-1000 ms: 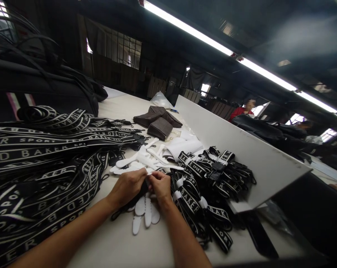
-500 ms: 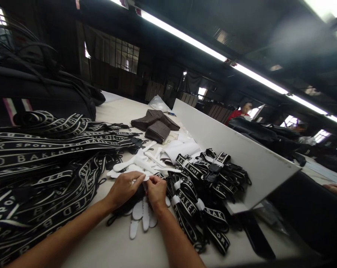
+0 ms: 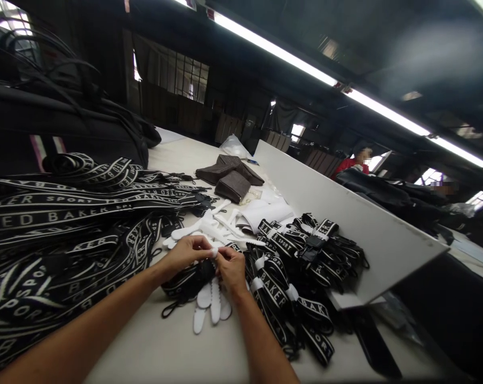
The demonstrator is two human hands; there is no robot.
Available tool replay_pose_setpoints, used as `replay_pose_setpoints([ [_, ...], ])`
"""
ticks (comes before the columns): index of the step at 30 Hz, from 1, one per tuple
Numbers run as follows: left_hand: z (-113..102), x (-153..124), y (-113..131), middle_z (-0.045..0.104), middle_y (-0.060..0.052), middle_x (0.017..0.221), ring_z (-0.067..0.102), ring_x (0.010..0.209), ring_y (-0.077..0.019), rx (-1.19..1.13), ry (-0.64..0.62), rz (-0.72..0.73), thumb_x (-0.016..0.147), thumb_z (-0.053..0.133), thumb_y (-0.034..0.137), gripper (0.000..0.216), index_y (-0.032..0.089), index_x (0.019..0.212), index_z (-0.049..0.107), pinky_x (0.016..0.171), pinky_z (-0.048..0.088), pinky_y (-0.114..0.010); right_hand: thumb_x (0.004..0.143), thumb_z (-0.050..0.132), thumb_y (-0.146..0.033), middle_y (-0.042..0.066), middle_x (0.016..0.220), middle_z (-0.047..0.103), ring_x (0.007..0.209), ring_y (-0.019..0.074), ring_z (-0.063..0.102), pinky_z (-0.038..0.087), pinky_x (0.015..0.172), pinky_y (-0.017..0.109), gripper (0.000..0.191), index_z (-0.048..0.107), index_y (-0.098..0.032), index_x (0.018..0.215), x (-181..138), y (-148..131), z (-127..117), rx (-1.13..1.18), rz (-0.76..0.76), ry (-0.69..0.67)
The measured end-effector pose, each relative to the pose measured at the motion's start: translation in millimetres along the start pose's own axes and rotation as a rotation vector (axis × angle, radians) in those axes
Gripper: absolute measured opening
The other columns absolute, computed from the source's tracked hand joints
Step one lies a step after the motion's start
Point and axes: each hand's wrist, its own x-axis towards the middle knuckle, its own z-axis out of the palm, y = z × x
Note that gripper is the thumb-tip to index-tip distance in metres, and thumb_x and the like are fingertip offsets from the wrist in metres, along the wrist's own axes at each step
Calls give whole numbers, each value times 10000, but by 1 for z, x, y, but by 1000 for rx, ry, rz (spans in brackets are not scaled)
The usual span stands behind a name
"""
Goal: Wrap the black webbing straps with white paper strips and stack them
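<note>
My left hand (image 3: 187,255) is closed in a pinch on a small white strip (image 3: 214,253). Close against it, the fingertips of my right hand (image 3: 230,268) grip the same white strip from the other side. Under both hands lies a folded black webbing strap (image 3: 190,280), partly hidden by the fingers. Whether the strip passes right around this strap I cannot tell. More white strips (image 3: 205,294), rounded at the ends and some notched along the edge, lie below my hands. Another heap of white strips (image 3: 209,228) lies just beyond them.
Long black lettered straps (image 3: 85,213) spread across the left. Strap bundles with white bands (image 3: 271,290) lie at right, beside a low white panel (image 3: 345,213). Dark brown pouches (image 3: 233,185) lie farther back. A black bag (image 3: 93,133) stands at left; a person in red (image 3: 351,164) is beyond the panel.
The fingertips of both hands have drawn in tighter over the white strip, covering more of it. The whole view has shifted slightly, moving things to the right in the picture.
</note>
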Motion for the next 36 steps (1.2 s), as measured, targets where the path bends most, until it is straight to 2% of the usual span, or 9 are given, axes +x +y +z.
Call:
replay_pose_setpoints([
  [6, 2, -2, 1, 600, 6, 595, 536, 517, -127, 23, 131, 1, 656, 672, 371, 237, 138, 687, 642, 534, 416, -247, 689, 716, -452, -17, 666, 597, 483, 108, 527, 414, 439, 201, 345, 625, -162, 853, -1, -5, 1, 27, -42, 64],
  [13, 24, -16, 13, 620, -27, 715, 580, 689, -187, 460, 357, 370, 850, 492, 357, 215, 184, 757, 579, 678, 435, -304, 861, 523, -543, -20, 517, 508, 455, 121, 479, 358, 443, 223, 431, 569, -172, 647, -11, -27, 10, -67, -72, 70],
  [17, 30, -22, 30, 603, -16, 716, 569, 688, -180, 426, 446, 453, 852, 470, 320, 168, 198, 757, 535, 688, 438, -293, 922, 453, -452, -24, 575, 501, 548, 122, 447, 335, 532, 239, 397, 508, -193, 626, -16, -42, 17, -185, -224, 201],
  [20, 32, -25, 39, 586, 4, 680, 555, 651, -165, 306, 458, 408, 837, 488, 342, 163, 202, 772, 537, 651, 445, -270, 939, 432, -419, -17, 607, 511, 593, 131, 418, 325, 595, 259, 399, 481, -198, 611, -21, -50, 18, -304, -316, 311],
  [23, 34, -31, 44, 593, 2, 690, 556, 654, -163, 289, 487, 438, 827, 500, 349, 168, 199, 768, 548, 662, 450, -269, 927, 446, -430, -15, 612, 501, 611, 136, 409, 328, 619, 264, 403, 480, -198, 600, -27, -55, 15, -326, -342, 325],
  [27, 36, -41, 45, 597, -3, 698, 557, 654, -163, 353, 514, 497, 839, 492, 311, 142, 201, 770, 550, 676, 454, -271, 886, 485, -494, -40, 571, 398, 564, 117, 341, 293, 539, 241, 422, 455, -195, 590, -36, -59, 15, -42, -248, 190],
  [29, 37, -44, 46, 586, -6, 694, 550, 644, -162, 373, 509, 506, 853, 484, 286, 129, 200, 780, 545, 660, 456, -270, 856, 506, -529, -51, 554, 325, 539, 107, 283, 246, 495, 238, 442, 417, -198, 576, -39, -60, 18, 110, -176, 189],
  [34, 40, -52, 49, 589, -62, 784, 565, 806, -195, 553, 424, 828, 918, 398, 226, 207, 194, 768, 536, 806, 465, -317, 826, 517, -596, -54, 551, 294, 541, 105, 272, 263, 492, 233, 475, 403, -202, 586, -42, -53, 27, 188, -150, 252],
  [36, 41, -55, 49, 597, -60, 780, 562, 785, -190, 526, 408, 794, 904, 416, 234, 192, 192, 769, 545, 784, 467, -310, 857, 466, -601, -51, 563, 309, 549, 111, 288, 290, 503, 231, 478, 381, -210, 596, -45, -48, 31, 169, -177, 291],
])
